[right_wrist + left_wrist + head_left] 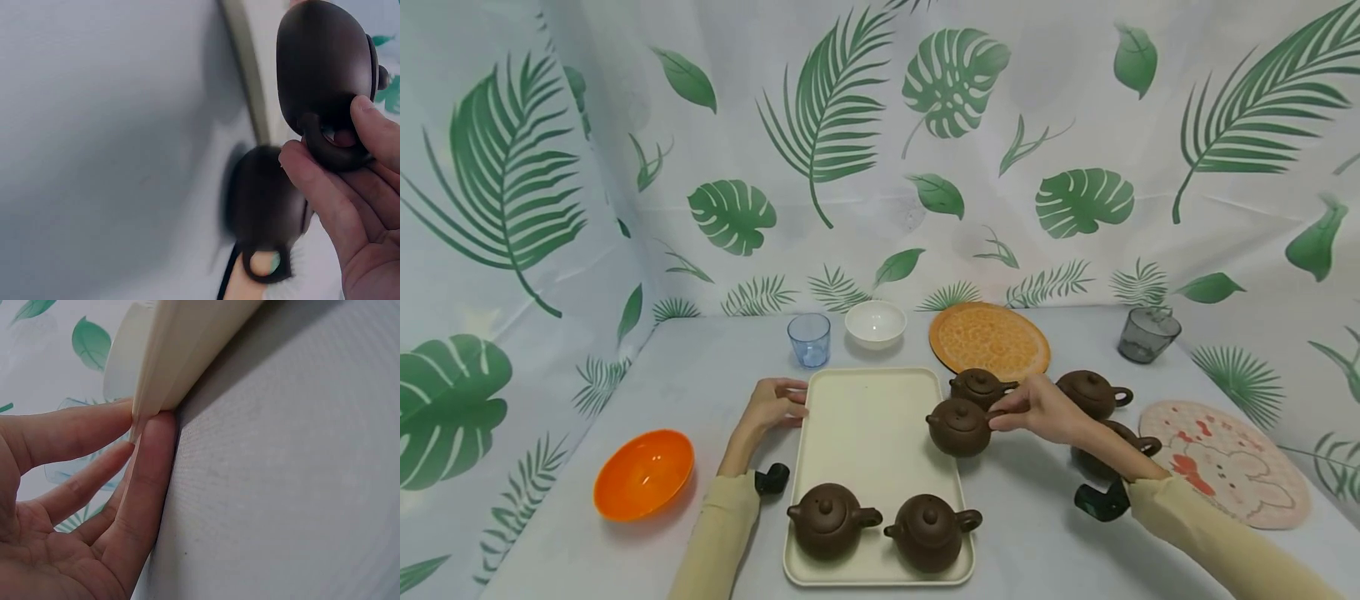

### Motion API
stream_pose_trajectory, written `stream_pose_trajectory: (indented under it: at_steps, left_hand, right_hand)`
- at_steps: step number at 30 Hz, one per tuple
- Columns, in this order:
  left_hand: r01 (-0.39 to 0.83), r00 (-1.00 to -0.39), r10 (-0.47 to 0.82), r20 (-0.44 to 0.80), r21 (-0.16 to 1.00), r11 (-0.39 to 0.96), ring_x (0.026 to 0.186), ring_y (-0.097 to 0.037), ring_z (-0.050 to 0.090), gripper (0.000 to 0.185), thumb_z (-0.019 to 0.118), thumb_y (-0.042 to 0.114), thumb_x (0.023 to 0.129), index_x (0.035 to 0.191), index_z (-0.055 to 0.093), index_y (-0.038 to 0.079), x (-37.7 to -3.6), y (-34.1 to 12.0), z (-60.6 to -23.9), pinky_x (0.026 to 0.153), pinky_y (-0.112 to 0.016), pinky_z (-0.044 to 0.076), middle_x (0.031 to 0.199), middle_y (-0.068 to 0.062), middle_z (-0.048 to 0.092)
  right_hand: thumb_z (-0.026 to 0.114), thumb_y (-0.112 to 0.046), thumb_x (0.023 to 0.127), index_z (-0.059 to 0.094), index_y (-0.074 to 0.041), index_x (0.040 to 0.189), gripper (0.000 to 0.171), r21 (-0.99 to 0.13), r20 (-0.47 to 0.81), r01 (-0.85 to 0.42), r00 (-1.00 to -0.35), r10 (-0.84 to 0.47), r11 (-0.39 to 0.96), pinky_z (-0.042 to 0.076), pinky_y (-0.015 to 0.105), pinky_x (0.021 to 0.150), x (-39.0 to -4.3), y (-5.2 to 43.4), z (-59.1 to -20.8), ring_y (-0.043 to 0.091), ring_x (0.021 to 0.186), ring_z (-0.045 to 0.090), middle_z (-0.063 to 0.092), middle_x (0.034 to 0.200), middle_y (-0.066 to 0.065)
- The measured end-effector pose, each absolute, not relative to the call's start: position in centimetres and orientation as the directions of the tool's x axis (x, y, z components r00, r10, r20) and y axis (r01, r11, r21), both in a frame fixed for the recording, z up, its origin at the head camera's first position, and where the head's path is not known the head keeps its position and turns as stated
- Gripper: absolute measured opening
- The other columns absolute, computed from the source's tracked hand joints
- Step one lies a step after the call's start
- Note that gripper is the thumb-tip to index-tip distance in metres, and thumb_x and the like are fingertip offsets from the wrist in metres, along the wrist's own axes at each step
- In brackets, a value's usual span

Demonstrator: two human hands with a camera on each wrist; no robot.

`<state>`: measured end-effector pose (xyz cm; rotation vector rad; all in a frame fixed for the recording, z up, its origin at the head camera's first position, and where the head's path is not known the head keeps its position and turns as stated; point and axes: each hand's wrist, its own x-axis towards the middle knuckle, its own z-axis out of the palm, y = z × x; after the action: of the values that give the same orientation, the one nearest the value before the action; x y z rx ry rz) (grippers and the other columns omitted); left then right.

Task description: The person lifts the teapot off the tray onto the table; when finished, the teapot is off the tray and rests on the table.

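Leaf-print cloth backs right hand pinching round clay teapot over smooth tray.

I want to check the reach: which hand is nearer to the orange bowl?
Left. The left hand rests at the tray's left edge, just right of the orange bowl. The right hand is across the tray, holding a teapot.

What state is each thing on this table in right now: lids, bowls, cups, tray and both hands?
Brown clay teapot gripped by its handle: lidded, upright, at the tray's right edge.
Two brown teapots on the tray's near end: lidded, upright.
Cream rectangular tray: flat on the table.
Right hand: grips the handle.
Left hand: fingers on the tray's left rim.
Orange bowl: upright, empty.
Blue glass cup: upright.
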<state>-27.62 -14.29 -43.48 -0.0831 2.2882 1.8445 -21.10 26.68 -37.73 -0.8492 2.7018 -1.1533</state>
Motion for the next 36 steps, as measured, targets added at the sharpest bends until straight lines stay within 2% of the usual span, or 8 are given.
stream_pose_trajectory:
  at_steps: [4, 12, 15, 24, 30, 36]
  left_hand:
    - [-0.170, -0.977, 0.087, -0.193, 0.961, 0.220, 0.069, -0.017, 0.064, 0.048, 0.066, -0.016, 0.074, 0.120, 0.058, -0.011, -27.7, -14.3, -43.5, 0.062, -0.031, 0.060, 0.093, -0.019, 0.065]
    - [-0.156, -0.980, 0.087, -0.178, 0.963, 0.222, 0.068, -0.017, 0.064, 0.049, 0.065, -0.017, 0.074, 0.121, 0.057, -0.012, -27.4, -14.4, -43.5, 0.062, -0.031, 0.060, 0.093, -0.019, 0.064]
    - [-0.162, -0.979, 0.083, -0.185, 0.960, 0.227, 0.069, -0.018, 0.064, 0.049, 0.065, -0.017, 0.074, 0.122, 0.057, -0.012, -27.5, -14.4, -43.7, 0.062, -0.032, 0.060, 0.095, -0.021, 0.065]
    - [-0.167, -0.980, 0.071, -0.187, 0.961, 0.222, 0.072, -0.021, 0.065, 0.049, 0.065, -0.017, 0.074, 0.121, 0.058, -0.010, -27.5, -14.3, -43.7, 0.063, -0.032, 0.060, 0.095, -0.020, 0.065]
    - [-0.165, -0.981, 0.066, -0.184, 0.960, 0.228, 0.070, -0.019, 0.065, 0.048, 0.065, -0.016, 0.074, 0.120, 0.059, -0.009, -27.6, -14.2, -43.9, 0.062, -0.032, 0.060, 0.094, -0.019, 0.065]
    - [-0.161, -0.982, 0.061, -0.179, 0.960, 0.231, 0.071, -0.020, 0.065, 0.048, 0.066, -0.016, 0.074, 0.121, 0.059, -0.009, -27.8, -14.2, -44.0, 0.063, -0.032, 0.060, 0.094, -0.018, 0.065]
  right_hand:
    - [0.075, -0.013, 0.081, 0.076, 0.001, 0.094, 0.018, -0.666, 0.137, -0.458, -0.851, -0.507, 0.589, 0.047, 0.019, 0.054, -20.4, 28.4, -38.2, -0.001, 0.065, 0.057, 0.074, 0.083, 0.008]
    - [0.076, -0.011, 0.080, 0.076, 0.003, 0.091, 0.018, -0.656, 0.192, -0.487, -0.847, -0.496, 0.577, 0.032, 0.018, 0.042, -20.3, 29.7, -38.9, -0.002, 0.054, 0.044, 0.073, 0.080, 0.011]
    - [0.076, -0.010, 0.080, 0.076, 0.003, 0.091, 0.017, -0.662, 0.186, -0.487, -0.843, -0.504, 0.570, 0.031, 0.017, 0.043, -20.3, 29.9, -39.2, -0.002, 0.055, 0.044, 0.073, 0.080, 0.011]
    - [0.076, -0.011, 0.080, 0.075, 0.005, 0.092, 0.020, -0.667, 0.134, -0.452, -0.855, -0.500, 0.592, 0.036, 0.017, 0.046, -20.3, 30.1, -39.5, -0.003, 0.058, 0.046, 0.073, 0.083, 0.013]
    - [0.077, -0.012, 0.079, 0.076, 0.003, 0.090, 0.019, -0.652, 0.114, -0.452, -0.852, -0.511, 0.609, 0.051, 0.017, 0.058, -20.5, 30.4, -39.6, -0.003, 0.072, 0.061, 0.074, 0.083, 0.010]
    - [0.077, -0.014, 0.080, 0.076, 0.002, 0.090, 0.019, -0.656, 0.076, -0.429, -0.856, -0.511, 0.621, 0.055, 0.020, 0.063, -20.7, 30.5, -39.5, 0.002, 0.077, 0.065, 0.074, 0.084, 0.008]
